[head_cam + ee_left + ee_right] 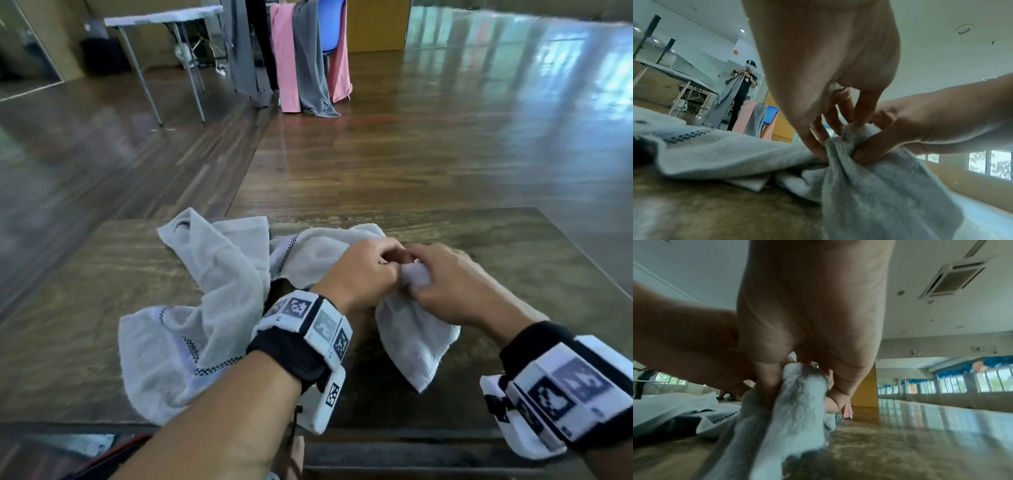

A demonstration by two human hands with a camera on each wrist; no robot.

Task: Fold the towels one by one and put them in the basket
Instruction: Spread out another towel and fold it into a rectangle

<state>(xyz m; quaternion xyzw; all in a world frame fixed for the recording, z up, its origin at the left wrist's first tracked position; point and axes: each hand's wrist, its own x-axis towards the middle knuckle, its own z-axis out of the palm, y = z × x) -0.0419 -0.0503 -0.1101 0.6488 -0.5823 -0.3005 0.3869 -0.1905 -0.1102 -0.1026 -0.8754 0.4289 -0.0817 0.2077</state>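
Observation:
A pale grey towel (pixel 212 294) with chequered trim lies crumpled over the left and middle of the wooden table (pixel 513 260). My left hand (pixel 394 262) and right hand (pixel 423 274) meet at the table's centre right, and both pinch a bunched edge of grey towel (pixel 416 346) whose loose end hangs toward me. In the left wrist view my left hand (pixel 830 134) and my right hand (pixel 898 136) grip the raised fold of the towel (pixel 879 186). In the right wrist view the right hand (pixel 807 379) holds the towel (pixel 797 404) beside my left hand (pixel 694 345). No basket is clearly in view.
Pink and grey towels (pixel 308 58) hang over a blue chair on the floor beyond the table. A folding table (pixel 164 17) stands at the back left. Another person (pixel 742 91) holds up a grey towel there. A pale cloth (pixel 85 443) shows below the table's near edge.

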